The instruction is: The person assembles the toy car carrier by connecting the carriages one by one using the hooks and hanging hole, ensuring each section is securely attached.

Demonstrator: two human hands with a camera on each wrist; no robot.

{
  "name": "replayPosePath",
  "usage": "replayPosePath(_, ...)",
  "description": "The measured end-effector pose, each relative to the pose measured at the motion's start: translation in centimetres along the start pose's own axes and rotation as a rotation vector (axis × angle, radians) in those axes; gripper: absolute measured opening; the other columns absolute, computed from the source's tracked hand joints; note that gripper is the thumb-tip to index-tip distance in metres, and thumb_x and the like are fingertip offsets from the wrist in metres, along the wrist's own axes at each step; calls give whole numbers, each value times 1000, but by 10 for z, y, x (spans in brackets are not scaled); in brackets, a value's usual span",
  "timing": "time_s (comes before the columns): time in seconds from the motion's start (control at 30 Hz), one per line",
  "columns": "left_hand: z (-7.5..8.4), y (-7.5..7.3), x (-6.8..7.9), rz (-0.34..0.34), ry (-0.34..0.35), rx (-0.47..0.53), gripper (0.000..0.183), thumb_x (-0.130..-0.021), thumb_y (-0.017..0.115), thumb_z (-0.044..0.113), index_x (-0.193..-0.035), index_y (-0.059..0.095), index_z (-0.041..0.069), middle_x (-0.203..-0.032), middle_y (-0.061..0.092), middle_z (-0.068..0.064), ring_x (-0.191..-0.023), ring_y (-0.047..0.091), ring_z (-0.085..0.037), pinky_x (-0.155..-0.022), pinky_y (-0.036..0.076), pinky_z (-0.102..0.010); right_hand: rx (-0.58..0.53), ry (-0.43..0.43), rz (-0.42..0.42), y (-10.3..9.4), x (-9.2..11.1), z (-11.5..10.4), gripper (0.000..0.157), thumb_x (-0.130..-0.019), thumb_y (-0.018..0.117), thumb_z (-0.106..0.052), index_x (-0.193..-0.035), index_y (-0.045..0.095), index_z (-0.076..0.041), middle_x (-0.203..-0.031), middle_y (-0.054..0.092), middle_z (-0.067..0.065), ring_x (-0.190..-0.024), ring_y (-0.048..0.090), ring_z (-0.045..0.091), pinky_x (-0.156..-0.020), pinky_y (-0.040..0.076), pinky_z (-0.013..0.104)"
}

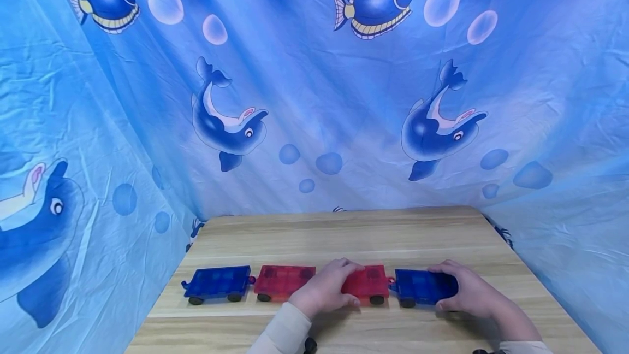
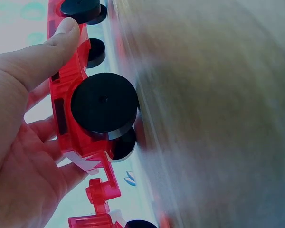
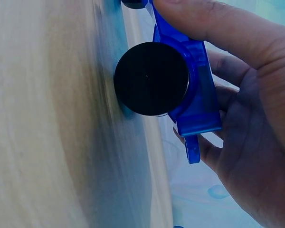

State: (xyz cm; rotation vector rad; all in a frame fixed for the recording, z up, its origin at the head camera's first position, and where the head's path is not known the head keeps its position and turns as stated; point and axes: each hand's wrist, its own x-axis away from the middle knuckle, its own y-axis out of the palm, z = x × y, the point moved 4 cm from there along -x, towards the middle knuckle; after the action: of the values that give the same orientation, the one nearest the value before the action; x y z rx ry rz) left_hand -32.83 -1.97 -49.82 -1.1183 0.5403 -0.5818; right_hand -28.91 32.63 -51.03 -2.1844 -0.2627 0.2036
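A row of toy train cars with black wheels stands across the wooden table, a blue car at each end and two red ones between. My left hand (image 1: 328,285) grips the right-hand red car (image 1: 371,282), thumb on the near side and fingers over the far side. My right hand (image 1: 469,291) holds the right-hand blue car (image 1: 417,284) near its outer end. Between these two cars the couplings (image 1: 391,282) meet. In the left wrist view a red coupling (image 2: 99,192) runs from the held car toward the other red car (image 2: 91,222).
Left of my hands stand the other red car (image 1: 280,280) and the left blue car (image 1: 218,282), whose free hook points left. A blue curtain (image 1: 314,97) printed with fish and dolphins surrounds the wooden table (image 1: 339,234) at the back and sides.
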Motion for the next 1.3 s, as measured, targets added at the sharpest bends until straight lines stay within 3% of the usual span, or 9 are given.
replayPosePath(0.77, 0, 0, -1, 14, 27, -97, 75, -84, 88, 46, -149, 58, 25, -137, 60, 7, -129, 56, -15, -108, 49, -36, 5, -52, 0, -2, -2, -1, 79, -69, 97, -40, -138, 67, -14, -132, 61, 6, -120, 58, 35, -96, 50, 61)
replayPosePath(1.13, -1, 1, 0, 7, 14, -84, 75, -83, 89, 46, -149, 59, 24, -138, 60, 8, -131, 56, -15, -109, 49, -36, 0, -50, 36, 0, -3, 3, 82, -72, 96, -38, -142, 65, -9, -134, 59, 7, -127, 57, 40, -103, 48, 63)
replayPosePath(1.3, -6, 0, 2, -4, -7, -33, 75, -84, 90, 43, -149, 58, 26, -142, 58, 9, -133, 54, -14, -109, 48, -35, 4, -33, 42, 0, -3, 2, 82, -74, 94, -34, -145, 63, -7, -138, 58, 10, -132, 53, 46, -106, 44, 67)
